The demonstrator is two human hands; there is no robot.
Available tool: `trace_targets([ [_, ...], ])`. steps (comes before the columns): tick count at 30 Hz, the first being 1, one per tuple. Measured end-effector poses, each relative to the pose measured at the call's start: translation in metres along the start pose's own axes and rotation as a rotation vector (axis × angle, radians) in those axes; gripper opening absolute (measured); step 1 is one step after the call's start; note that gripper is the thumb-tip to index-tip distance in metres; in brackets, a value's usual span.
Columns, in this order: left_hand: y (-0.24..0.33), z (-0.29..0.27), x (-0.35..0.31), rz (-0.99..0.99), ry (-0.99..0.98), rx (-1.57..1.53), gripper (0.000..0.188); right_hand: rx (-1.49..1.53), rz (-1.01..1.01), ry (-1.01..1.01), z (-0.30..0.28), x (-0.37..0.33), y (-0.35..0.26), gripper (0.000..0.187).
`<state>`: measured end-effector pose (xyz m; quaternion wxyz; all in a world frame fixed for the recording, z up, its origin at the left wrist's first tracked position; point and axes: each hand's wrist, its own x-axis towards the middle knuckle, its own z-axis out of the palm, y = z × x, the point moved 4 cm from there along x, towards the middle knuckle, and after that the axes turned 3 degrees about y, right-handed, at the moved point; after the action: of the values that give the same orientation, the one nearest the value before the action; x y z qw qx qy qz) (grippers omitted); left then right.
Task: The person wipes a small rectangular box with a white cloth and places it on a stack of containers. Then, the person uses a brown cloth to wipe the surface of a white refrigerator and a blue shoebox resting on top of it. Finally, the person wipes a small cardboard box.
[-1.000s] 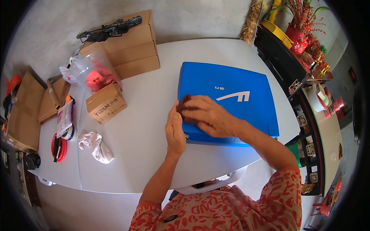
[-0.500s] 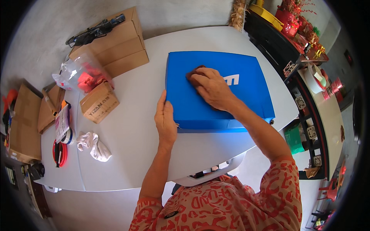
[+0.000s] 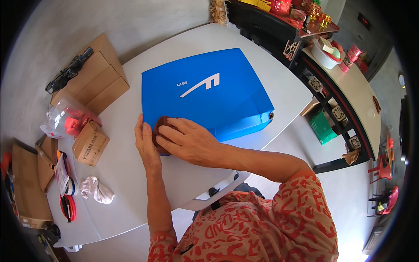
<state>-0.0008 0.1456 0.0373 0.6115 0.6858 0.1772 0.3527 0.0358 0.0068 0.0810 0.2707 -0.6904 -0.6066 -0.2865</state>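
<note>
A blue box [image 3: 205, 98] is lying closed on the pale surface [image 3: 131, 174], nearer its right end and close to the near edge. The right hand [image 3: 185, 142] is grasping a bunched reddish-brown cloth [image 3: 158, 129] and pressing it against the box's near-left corner. The left hand [image 3: 147, 146] is holding nothing in its fingers; it is bracing, stretched out and unclenched, along the box's left side by that same corner.

The rubbing appears to be under way rather than finished — the cloth is working at one corner while the rest of the lid is lying bare to view, its white mark fully showing. The blue is looking much the same all over, so nothing is marking off the parts already gone over from those left; how much remains I cannot tell. A white cloth [image 3: 97, 190], toward the left end of the surface, is lying crumpled and untouched.

The two hands are hiding the near-left corner itself, and the right palm is covering most of the reddish-brown cloth. The box's underside is staying out of sight. At its right corner a dark, seemingly worn spot [image 3: 271, 116] is showing — too small to make out clearly.
</note>
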Motion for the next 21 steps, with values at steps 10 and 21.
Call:
trace_targets([
  [10,0.000,-0.002,0.002,-0.017,0.049,0.103,0.053,-0.059,0.266,-0.152,-0.057,-0.053,0.056,0.031],
  [21,0.003,0.000,0.014,0.015,-0.029,0.108,0.051,0.486,1.199,0.016,-0.102,-0.115,0.214,0.028],
])
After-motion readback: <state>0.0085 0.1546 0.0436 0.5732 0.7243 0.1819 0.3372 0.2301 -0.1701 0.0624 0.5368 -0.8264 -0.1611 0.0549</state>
